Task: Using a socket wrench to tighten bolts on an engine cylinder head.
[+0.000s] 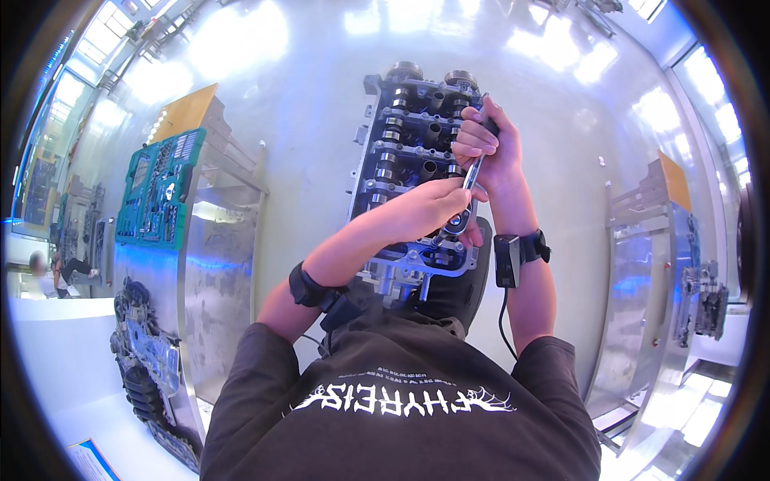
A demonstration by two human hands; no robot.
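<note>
Metal benches (224, 280) stand to your left and right, 2 in view. Between them, straight ahead of you, sits the grey cylinder head (413, 151) with 2 camshafts (388, 160) along it. On the left bench lies a green tool case (160, 192), open. Your right hand (488, 151) grips the handle of the chrome ratchet (474, 173), slanting over the cylinder head's near right part; your left hand (437, 204) curls around the ratchet's head.

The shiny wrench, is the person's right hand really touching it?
Touching: the head view shows the right hand with its fingers curled around the handle end of the shiny wrench.
</note>
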